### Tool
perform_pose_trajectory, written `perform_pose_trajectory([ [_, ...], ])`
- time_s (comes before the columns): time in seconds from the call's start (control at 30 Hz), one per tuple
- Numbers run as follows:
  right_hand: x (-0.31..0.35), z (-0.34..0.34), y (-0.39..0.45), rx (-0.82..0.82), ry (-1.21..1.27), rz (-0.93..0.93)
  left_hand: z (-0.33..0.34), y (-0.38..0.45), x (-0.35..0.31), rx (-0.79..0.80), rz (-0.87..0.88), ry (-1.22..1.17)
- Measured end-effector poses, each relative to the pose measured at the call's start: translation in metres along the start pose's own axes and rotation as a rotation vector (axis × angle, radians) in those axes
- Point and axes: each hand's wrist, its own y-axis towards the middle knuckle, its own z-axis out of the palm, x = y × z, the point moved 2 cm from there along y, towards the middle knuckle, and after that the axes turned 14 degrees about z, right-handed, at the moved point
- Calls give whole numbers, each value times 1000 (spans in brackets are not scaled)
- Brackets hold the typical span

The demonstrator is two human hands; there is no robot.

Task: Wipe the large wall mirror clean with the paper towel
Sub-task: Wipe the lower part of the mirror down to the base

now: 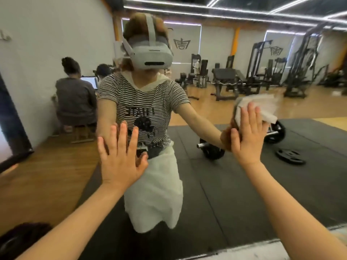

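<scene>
Gym reflected across the wall mirror [216, 184]. Right hand [247, 136] lay flat, fingers straight, pressing the paper towel [262, 107] to the glass; towel showed above the fingertips. Left hand [120, 156] spread flat on the glass, holding nothing.

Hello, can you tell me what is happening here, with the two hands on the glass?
A person is cleaning a large wall mirror in a gym. The right hand presses a white paper towel flat against the glass with straight fingers. The left hand rests open on the mirror, holding nothing. The reflection shows weight machines and a barbell on dark mats behind.
</scene>
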Motion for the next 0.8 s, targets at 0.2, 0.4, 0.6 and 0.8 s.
perform_pose_trajectory([
  [0.2,16,9,5,-108,65,141,3,3,4,-13,-19,9],
  [0.4,115,36,-31,-96,33,258,-1,5,3,-16,3,13],
  [0.6,43,14,-18,26,-34,-31,1,3,2,7,-12,4],
  [0.8,51,15,-2,-123,101,588,0,4,2,-4,-20,-3],
])
